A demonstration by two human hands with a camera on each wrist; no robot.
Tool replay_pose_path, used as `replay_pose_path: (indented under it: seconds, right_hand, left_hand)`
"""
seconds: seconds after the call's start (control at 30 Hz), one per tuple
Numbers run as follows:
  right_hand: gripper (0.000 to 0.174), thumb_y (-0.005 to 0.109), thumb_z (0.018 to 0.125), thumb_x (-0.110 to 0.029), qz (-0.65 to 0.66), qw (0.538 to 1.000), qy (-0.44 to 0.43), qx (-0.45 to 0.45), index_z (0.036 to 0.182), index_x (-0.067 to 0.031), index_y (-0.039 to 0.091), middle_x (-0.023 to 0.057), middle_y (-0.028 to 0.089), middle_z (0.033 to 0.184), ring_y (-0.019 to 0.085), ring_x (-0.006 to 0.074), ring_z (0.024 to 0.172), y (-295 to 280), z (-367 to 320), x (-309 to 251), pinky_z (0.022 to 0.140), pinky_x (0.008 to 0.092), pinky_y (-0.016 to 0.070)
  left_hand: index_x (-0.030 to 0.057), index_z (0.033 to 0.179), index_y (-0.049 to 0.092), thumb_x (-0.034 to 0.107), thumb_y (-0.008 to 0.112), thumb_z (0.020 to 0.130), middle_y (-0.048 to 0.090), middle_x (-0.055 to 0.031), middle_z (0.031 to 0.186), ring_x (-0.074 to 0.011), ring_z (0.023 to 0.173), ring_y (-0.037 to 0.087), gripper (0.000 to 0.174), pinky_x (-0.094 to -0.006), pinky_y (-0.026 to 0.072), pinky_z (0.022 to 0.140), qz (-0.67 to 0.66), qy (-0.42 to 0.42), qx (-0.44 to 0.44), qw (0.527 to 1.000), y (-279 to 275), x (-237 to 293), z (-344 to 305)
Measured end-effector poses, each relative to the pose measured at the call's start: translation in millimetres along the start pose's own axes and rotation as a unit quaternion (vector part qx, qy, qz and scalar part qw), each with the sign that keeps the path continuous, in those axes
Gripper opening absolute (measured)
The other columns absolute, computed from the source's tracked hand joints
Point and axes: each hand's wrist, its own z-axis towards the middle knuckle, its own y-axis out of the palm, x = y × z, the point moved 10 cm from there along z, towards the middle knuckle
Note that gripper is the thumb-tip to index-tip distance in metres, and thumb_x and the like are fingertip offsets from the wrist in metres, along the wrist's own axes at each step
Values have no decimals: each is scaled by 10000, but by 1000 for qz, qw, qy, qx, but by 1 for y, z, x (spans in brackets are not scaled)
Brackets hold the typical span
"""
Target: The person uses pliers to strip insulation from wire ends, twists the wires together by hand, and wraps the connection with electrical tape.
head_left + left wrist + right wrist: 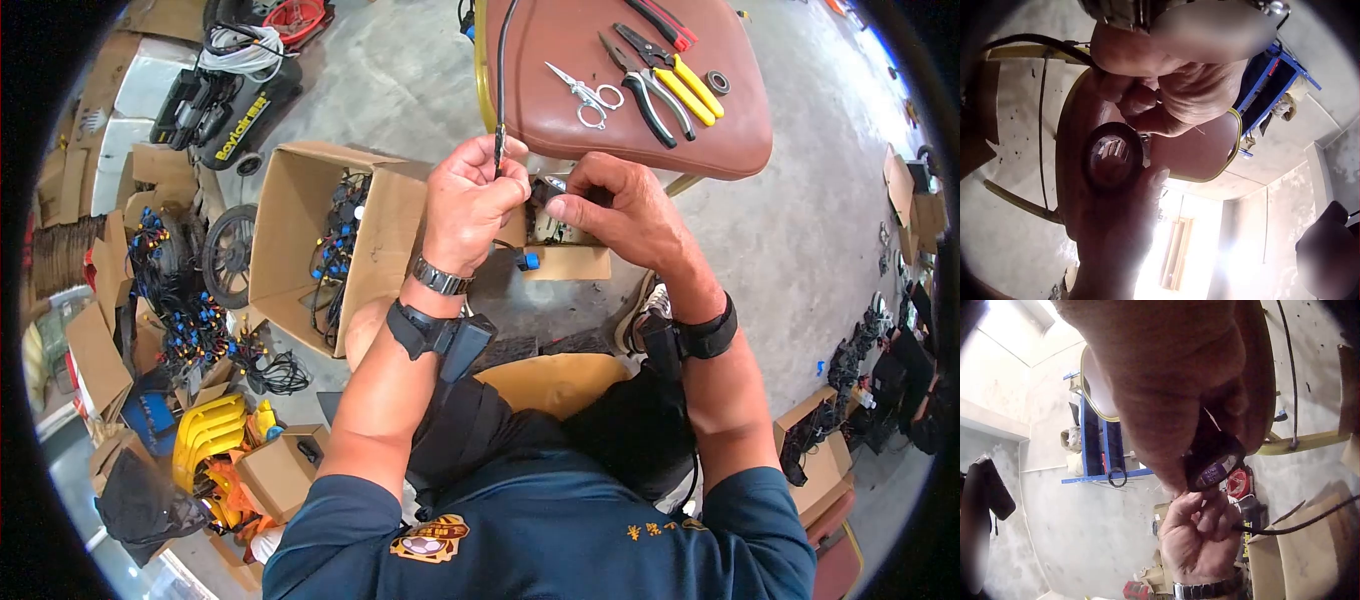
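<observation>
In the head view my left hand (468, 205) pinches a black cable (501, 90) near its end, where the surface looks uneven. Close beside it, my right hand (625, 205) holds a roll of black tape (549, 188) between thumb and fingers. The roll (1114, 156) shows as a dark ring in the left wrist view, with the right hand (1122, 231) around its edge. A printed label fills the core of the roll (1215, 472) in the right wrist view, and the left hand's (1202, 540) fingertips are next to it.
On the brown chair seat (620, 120) lie folding scissors (588, 97), pliers (650, 95), a red-handled tool (664, 22) and a metal ring (717, 82). A cardboard box (385, 215) with wiring stands at the left. An open box (568, 263) sits below the hands.
</observation>
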Motion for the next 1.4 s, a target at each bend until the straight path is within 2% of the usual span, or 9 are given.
replay_pose_path:
  seconds: [0.17,0.67,0.77,0.87,0.97,1.07,1.17,1.27,1.4]
  right_hand:
    - [311,781,809,-249,-11,998,-63,12,759,6,611,42,533,732,519,113,654,-2,0,-6,575,300,435]
    - [272,769,804,-203,26,998,-57,-23,746,0,598,24,520,738,512,96,677,-5,-7,-13,590,275,422]
    - [259,755,803,-186,46,995,-88,-3,736,-1,586,13,520,760,509,88,698,-11,-8,-17,611,268,421]
    - [206,721,807,-158,82,996,-40,-1,791,-6,583,6,543,816,507,83,726,-13,-5,0,634,266,426]
    - [183,677,812,-131,127,992,20,-6,916,1,606,24,581,917,523,83,761,-8,0,19,650,270,443]
    - [283,650,815,-124,211,977,9,-8,1057,17,613,43,615,950,555,96,804,3,3,14,689,265,468]
    - [329,648,833,-140,162,985,20,-56,1114,28,623,50,637,942,580,115,846,13,6,16,756,268,481]
    - [322,652,850,-161,226,960,121,-112,1111,26,628,46,645,916,585,123,851,30,1,20,793,270,479]
    - [327,658,873,-189,196,973,63,-109,1101,43,626,59,650,922,591,118,863,45,5,27,781,279,488]
  left_hand:
    - [44,1123,599,-96,607,779,633,-16,799,-25,550,485,372,-171,324,431,-3,7,11,1000,-2,1,1]
    - [32,1109,592,-110,603,746,634,-34,791,-36,545,499,389,-177,332,435,20,30,37,999,-12,7,3]
    - [31,1105,586,-109,606,746,633,-39,796,-35,540,492,387,-179,332,436,11,21,41,999,-13,6,3]
    - [35,1097,581,-111,607,751,633,-45,804,-37,538,491,376,-178,331,435,-5,16,32,999,-11,3,2]
    - [41,1090,581,-112,608,758,634,-45,810,-38,532,488,367,-180,333,434,-22,-4,22,999,-11,-3,2]
    - [48,1084,584,-111,608,765,634,-42,807,-39,524,479,357,-183,333,431,-28,-3,24,999,-8,-4,2]
    - [50,1077,586,-109,610,766,635,-41,804,-39,520,478,350,-184,338,431,-28,-1,17,999,-7,-5,2]
    - [54,1073,590,-109,613,764,637,-43,801,-39,520,482,350,-183,341,433,-41,1,4,999,-6,-5,1]
    - [39,1069,590,-104,613,768,633,-39,793,-46,545,492,334,-182,356,459,-41,19,-4,999,-4,-2,1]
